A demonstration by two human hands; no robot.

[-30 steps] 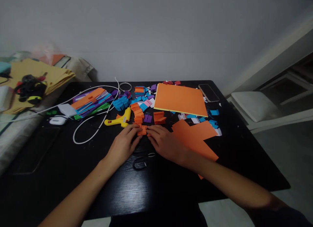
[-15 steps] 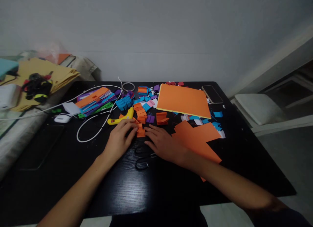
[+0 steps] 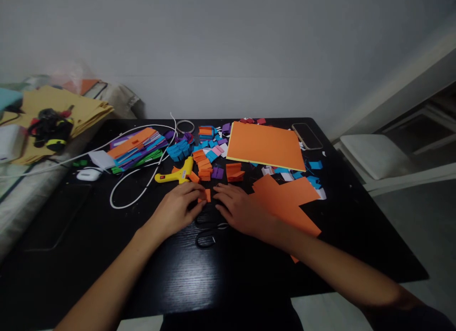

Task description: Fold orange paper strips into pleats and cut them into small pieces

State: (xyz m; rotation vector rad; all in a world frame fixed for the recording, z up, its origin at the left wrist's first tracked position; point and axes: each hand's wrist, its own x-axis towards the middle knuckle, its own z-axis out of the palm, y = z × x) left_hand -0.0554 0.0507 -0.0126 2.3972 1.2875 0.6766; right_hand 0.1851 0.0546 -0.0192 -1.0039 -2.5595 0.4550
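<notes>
My left hand (image 3: pixel 177 208) is closed on a small orange paper piece (image 3: pixel 208 195), with thumb and fingers at its left side and part of it covered. Just right of that piece, my right hand (image 3: pixel 239 208) rests palm down, fingers stretched out and slightly apart, holding nothing I can see. Black-handled scissors (image 3: pixel 204 238) lie below and between the hands, their blades partly under my right hand. Beyond my left hand lies a yellow glue gun (image 3: pixel 176 175). Folded orange paper strips (image 3: pixel 203 164) and another folded orange piece (image 3: pixel 235 172) sit past my fingertips.
An orange sheet stack (image 3: pixel 265 146) lies at the back, a phone (image 3: pixel 307 136) to its right. Cut orange paper (image 3: pixel 285 198) extends beside my right forearm. A white cable (image 3: pixel 123 206) loops at left near colored paper strips (image 3: pixel 133 146) and a white earbud case (image 3: pixel 89 174).
My left hand has drawn a little nearer with the small orange piece, away from the folded strips. My right fingers have come slightly apart from the piece.
</notes>
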